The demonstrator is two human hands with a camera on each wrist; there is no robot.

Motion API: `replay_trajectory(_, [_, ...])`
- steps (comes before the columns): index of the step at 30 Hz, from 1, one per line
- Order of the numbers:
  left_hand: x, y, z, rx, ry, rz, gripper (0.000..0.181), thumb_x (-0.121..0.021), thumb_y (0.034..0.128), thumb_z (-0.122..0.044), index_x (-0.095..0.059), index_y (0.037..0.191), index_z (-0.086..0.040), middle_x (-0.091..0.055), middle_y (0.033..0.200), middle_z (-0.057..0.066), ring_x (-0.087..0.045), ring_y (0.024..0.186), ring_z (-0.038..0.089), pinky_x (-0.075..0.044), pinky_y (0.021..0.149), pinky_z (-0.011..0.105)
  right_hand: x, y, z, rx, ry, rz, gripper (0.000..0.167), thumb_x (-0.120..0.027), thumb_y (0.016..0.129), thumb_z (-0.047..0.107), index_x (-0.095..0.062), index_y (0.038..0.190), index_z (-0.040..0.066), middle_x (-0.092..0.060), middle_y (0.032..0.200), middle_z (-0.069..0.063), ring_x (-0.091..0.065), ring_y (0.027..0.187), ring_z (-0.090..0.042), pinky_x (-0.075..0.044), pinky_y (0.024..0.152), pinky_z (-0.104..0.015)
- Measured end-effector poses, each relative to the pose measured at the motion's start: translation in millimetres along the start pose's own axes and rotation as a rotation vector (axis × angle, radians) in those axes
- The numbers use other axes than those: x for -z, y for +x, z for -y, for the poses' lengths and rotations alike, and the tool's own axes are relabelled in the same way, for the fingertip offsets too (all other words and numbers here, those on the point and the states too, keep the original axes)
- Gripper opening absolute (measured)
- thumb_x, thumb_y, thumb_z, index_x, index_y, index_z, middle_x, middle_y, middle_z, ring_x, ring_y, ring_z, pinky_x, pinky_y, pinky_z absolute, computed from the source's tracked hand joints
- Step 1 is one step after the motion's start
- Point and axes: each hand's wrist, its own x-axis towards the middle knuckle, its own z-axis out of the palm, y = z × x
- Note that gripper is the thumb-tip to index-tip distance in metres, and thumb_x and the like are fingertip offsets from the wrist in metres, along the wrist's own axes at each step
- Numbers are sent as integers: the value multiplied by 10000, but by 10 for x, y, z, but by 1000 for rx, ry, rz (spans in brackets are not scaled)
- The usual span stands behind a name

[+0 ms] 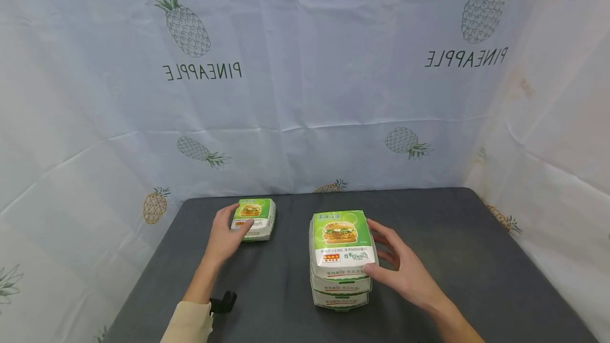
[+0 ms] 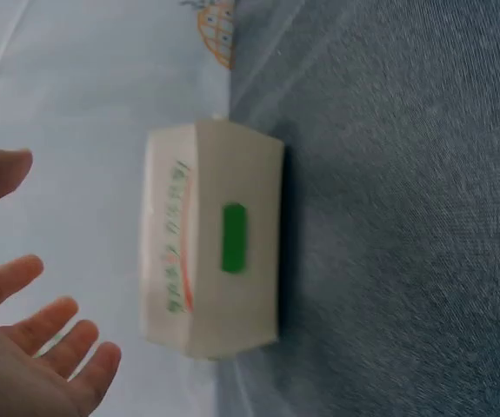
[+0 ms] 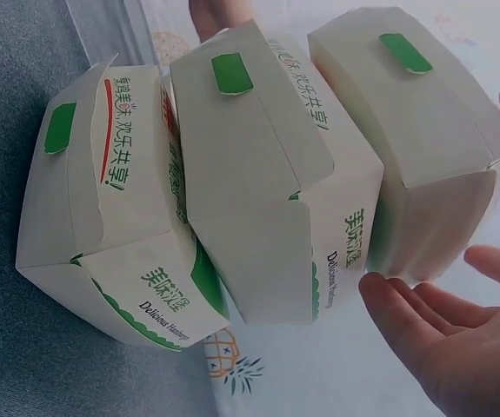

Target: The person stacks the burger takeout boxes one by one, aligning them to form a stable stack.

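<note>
A stack of three burger boxes (image 1: pixel 340 247), white with green lids and a burger picture, stands on the dark table. My right hand (image 1: pixel 405 269) is at the right side of the top box, thumb by its front corner. The right wrist view shows the top box (image 3: pixel 423 104) with my right hand (image 3: pixel 458 330) close beside it, fingers spread; contact is unclear. A single burger box (image 1: pixel 254 218) lies at the back left. My left hand (image 1: pixel 227 232) is over its left side. In the left wrist view, this hand (image 2: pixel 36 347) has spread fingers and stands apart from the box (image 2: pixel 215 243).
The dark table (image 1: pixel 286 290) has rounded back corners. A white curtain (image 1: pixel 305 94) printed with pineapples hangs behind it and along both sides. A black strap piece (image 1: pixel 224 302) is at my left wrist, below a beige sleeve (image 1: pixel 189 322).
</note>
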Motion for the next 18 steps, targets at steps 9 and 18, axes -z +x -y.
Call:
replay_trajectory(9, [-1, 122, 231, 121, -55, 165, 966, -744, 918, -456, -206, 1620, -68, -122, 1641, 253, -146, 1504, 443, -228, 1141, 667, -10, -2, 0, -14, 9, 3, 722, -685, 965, 71, -338, 1589, 184, -314, 1593, -99, -431, 1307, -21, -478, 994, -291])
replay_trajectory(18, [-29, 243, 405, 154, -125, 281, 1088, -785, 894, -410, -68, 1645, -86, -21, 1655, 267, -101, 1504, 474, -216, 1152, 655, -10, 2, 12, 1, -3, -1, 724, -686, 962, 66, -342, 1588, 180, -323, 1589, -114, -434, 1299, -19, -482, 993, -294])
